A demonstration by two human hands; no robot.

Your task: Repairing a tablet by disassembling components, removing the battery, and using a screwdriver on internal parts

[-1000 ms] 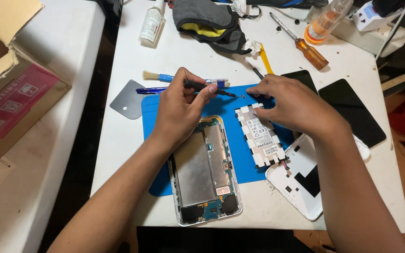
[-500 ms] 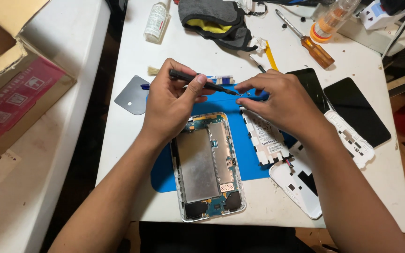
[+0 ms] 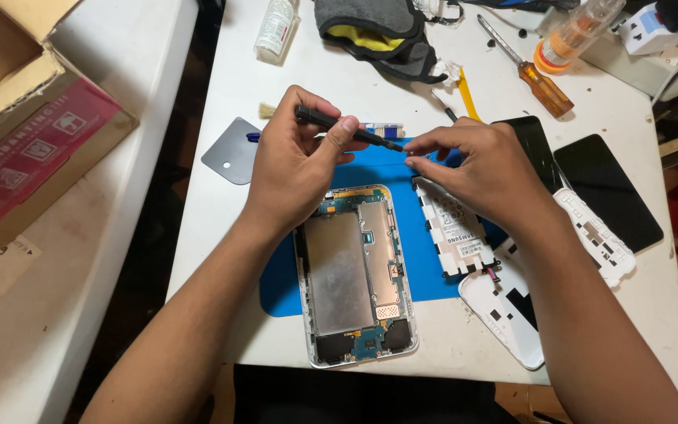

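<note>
My left hand [image 3: 296, 161] grips a black screwdriver [image 3: 343, 126] and holds it level above the blue mat [image 3: 370, 169]. Its tip points right, where the thumb and fingers of my right hand [image 3: 476, 165] pinch at it. Below both hands an opened tablet [image 3: 355, 275] lies on the mat with its metal shield and circuit board showing. A white battery pack [image 3: 453, 228] lies to the right of the tablet, partly under my right hand.
A white back cover [image 3: 504, 314] and a white frame piece [image 3: 598, 239] lie at the right, with two dark glass panels [image 3: 610, 188] behind them. A grey pry card [image 3: 231, 151], an orange-handled screwdriver [image 3: 539, 82], a bottle [image 3: 276, 27], a grey pouch [image 3: 378, 31] and a cardboard box [image 3: 25, 126] surround the mat.
My left hand has lifted the black screwdriver higher and nearer level. My right hand's fingers stay closed at its tip. The camera view has shifted slightly.
</note>
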